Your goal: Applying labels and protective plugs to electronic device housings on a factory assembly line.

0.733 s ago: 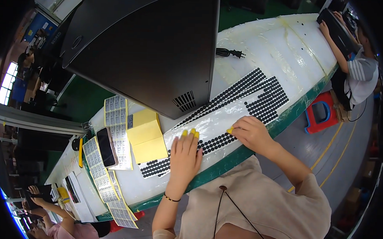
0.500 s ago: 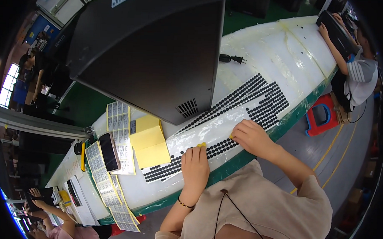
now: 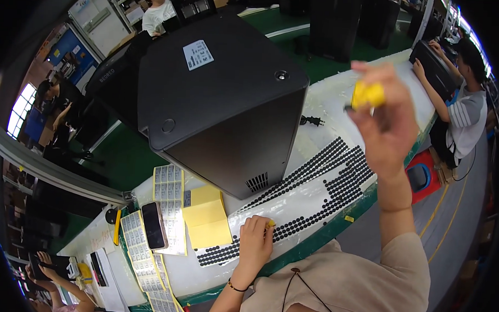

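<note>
My right hand [image 3: 390,125] is raised above the table at the right, blurred by motion. Its fingertips wear yellow finger cots [image 3: 368,94] and pinch a small dark piece [image 3: 348,108], apparently one of the round black pads. My left hand [image 3: 254,243] rests at the sheet of round black stick-on pads [image 3: 296,226], fingers bent together, a yellow cot showing at the tips. What they pinch, if anything, is hidden. Behind the sheet stands a large black box-shaped cabinet [image 3: 228,136] with a vent, a pale label and a round foot [image 3: 282,76] on top.
Left of the sheet lie yellow backing paper [image 3: 207,220], a phone [image 3: 155,225] and printed label sheets [image 3: 139,248]. A black power plug [image 3: 312,121] lies right of the cabinet. A co-worker [image 3: 460,103] handles another black box at far right; a red stool [image 3: 422,173] stands below the table edge.
My right hand has lifted off the pad sheet, up and to the right, with a small dark piece. My left hand stays at the sheet. The view has shifted, showing more of the cabinet's top.
</note>
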Demonstrator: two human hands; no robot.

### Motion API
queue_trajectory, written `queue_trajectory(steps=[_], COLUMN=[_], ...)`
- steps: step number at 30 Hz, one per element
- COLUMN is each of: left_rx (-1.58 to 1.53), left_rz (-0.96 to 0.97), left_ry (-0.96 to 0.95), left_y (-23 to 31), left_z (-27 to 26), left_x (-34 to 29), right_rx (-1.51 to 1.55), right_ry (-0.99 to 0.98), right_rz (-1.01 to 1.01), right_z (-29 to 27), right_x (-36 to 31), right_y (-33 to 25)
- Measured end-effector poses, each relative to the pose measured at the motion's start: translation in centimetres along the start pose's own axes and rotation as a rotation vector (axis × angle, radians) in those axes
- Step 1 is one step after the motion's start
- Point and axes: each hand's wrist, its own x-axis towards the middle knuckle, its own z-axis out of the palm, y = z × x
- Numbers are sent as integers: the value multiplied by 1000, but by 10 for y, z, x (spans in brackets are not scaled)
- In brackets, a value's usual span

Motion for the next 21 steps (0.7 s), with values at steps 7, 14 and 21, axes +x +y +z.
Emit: queue_trajectory(steps=[7,14,21], left_rx=[-398,-529,-564], left_rz=[-298,-377,-402], left_ry=[159,175,185], left_y=[7,3,12], left_z=[-16,-22,-31], left_x=[1,2,7], right_rx=[134,81,-146], right_ry=[-352,-430,-318], right_rz=[225,222,-28], right_z=[27,33,35], right_x=[63,72,60], right_y=[-4,-1,-6])
